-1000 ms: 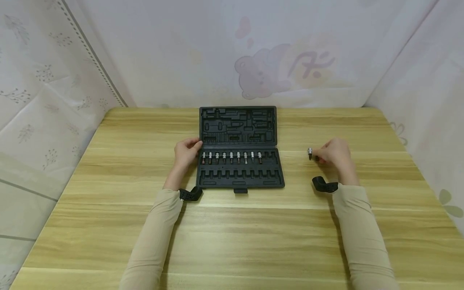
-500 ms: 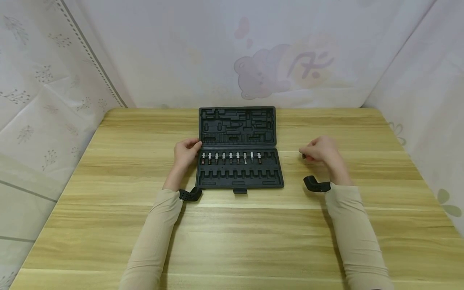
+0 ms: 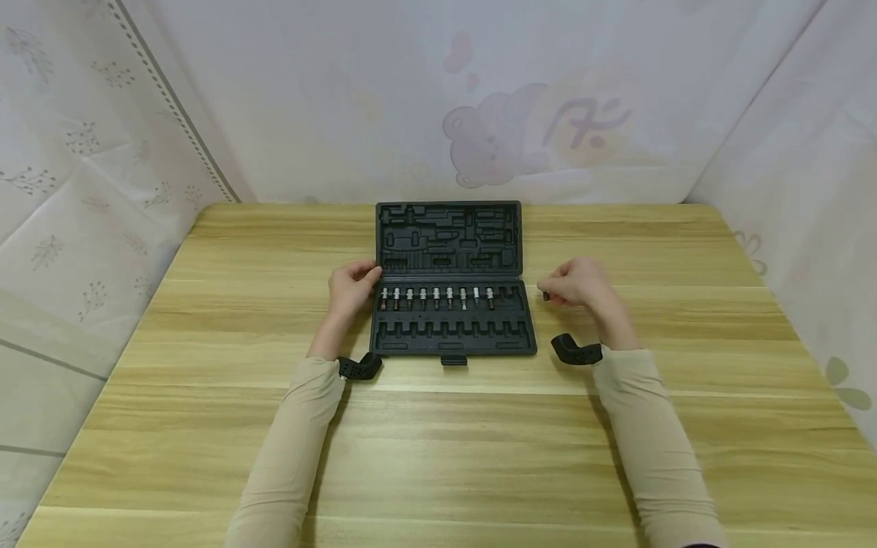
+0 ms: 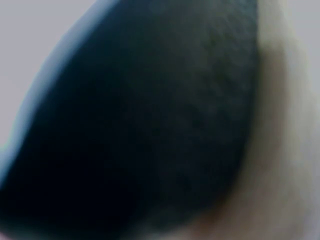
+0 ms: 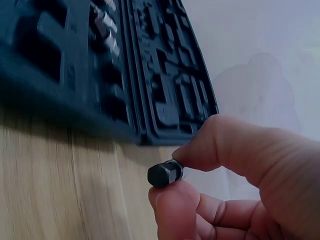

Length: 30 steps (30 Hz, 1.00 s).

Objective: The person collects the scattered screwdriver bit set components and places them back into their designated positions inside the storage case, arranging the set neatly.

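A black plastic socket case (image 3: 452,313) lies unfolded on the wooden table, its moulded lid (image 3: 448,236) laid back. Several silver-topped bit sockets (image 3: 437,297) fill most of its upper row; the slots at that row's right end and the whole lower row are bare. My left hand (image 3: 352,286) holds the case's left edge near the hinge, thumb over the rim. Just right of the case, my right hand (image 3: 581,283) pinches a hex bit socket (image 5: 163,175) between thumb and fingertips, its dark six-sided tip facing the right wrist camera. A dark blurred shape fills most of the left wrist view.
The wooden tabletop (image 3: 466,457) spreads around the case, with a patterned cloth (image 3: 329,106) hanging along its back. A latch (image 3: 454,361) sticks out from the case's front edge. Black wrist mounts (image 3: 577,351) sit on both forearms.
My right hand has moved left across the table with the hex bit socket, from well right of the case to close beside it. My left hand and the case have stayed put.
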Available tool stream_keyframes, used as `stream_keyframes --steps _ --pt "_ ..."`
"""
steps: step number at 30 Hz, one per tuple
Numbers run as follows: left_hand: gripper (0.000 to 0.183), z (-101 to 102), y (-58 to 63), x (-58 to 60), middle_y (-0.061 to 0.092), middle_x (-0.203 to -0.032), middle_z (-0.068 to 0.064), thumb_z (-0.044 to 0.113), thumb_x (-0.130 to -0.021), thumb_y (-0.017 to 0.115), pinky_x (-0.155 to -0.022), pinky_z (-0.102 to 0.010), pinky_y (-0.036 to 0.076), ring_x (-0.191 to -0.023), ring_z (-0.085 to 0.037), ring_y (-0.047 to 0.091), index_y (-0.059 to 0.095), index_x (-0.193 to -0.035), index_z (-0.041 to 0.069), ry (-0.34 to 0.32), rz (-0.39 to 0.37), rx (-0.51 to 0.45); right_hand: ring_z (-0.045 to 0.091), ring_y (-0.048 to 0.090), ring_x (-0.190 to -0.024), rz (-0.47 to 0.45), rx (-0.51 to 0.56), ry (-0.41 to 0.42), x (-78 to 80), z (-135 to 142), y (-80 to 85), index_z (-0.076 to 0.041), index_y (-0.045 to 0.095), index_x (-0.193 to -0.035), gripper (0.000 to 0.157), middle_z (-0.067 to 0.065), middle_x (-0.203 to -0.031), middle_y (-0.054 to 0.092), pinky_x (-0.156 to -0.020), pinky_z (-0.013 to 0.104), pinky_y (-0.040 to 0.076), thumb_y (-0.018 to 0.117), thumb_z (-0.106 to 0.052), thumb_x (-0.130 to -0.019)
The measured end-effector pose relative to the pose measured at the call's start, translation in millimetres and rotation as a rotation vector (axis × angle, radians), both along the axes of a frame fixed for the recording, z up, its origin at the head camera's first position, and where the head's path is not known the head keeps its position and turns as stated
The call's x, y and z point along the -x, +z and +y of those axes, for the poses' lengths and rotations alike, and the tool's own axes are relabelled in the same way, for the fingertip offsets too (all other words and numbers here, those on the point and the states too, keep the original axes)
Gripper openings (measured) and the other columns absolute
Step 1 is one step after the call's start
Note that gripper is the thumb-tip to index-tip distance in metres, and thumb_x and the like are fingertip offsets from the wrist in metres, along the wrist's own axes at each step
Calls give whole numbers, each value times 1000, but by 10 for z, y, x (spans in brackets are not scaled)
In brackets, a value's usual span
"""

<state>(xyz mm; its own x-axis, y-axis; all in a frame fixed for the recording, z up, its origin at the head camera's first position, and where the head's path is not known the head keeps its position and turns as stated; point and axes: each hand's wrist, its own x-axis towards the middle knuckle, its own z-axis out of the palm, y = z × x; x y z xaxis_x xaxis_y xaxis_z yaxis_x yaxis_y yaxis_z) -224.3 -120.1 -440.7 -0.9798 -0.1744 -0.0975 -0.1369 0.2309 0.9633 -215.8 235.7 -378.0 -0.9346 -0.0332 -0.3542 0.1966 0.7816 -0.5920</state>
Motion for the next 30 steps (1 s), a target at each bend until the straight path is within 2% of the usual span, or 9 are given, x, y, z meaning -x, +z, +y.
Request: stream_keyframes --steps 8,18,23,30 --pt "27 2 -7 -2 65 -105 -21 11 -91 61 -58 -16 46 -67 -9 56 65 -112 -5 5 9 -1 8 58 -53 -9 38 16 41 -238 -7 8 68 -89 28 0 -58 62 -52 23 50 63 -19 -86" --pt "28 6 -6 14 66 -106 -21 11 -91 61 -59 -17 47 -68 -10 56 64 -114 -5 1 8 17 14 62 -55 -43 39 27 98 -436 -44 6 70 -88 26 2 -58 62 -58 30 54 64 -20 -86" --pt "28 1 -8 19 66 -106 -20 13 -92 62 -60 -17 47 -68 -10 56 65 -114 -4 3 -7 25 12 58 -51 -36 -3 41 113 -511 -92 5 71 -86 27 2 -57 62 -52 27 48 64 -21 -88" --pt "29 -4 -9 15 65 -107 -20 13 -92 61 -61 -18 47 -68 -10 56 64 -115 -4 -8 -4 33 12 55 -47 -35 -47 30 111 -598 -117 2 69 -72 26 4 -53 61 -45 23 39 65 -20 -87"
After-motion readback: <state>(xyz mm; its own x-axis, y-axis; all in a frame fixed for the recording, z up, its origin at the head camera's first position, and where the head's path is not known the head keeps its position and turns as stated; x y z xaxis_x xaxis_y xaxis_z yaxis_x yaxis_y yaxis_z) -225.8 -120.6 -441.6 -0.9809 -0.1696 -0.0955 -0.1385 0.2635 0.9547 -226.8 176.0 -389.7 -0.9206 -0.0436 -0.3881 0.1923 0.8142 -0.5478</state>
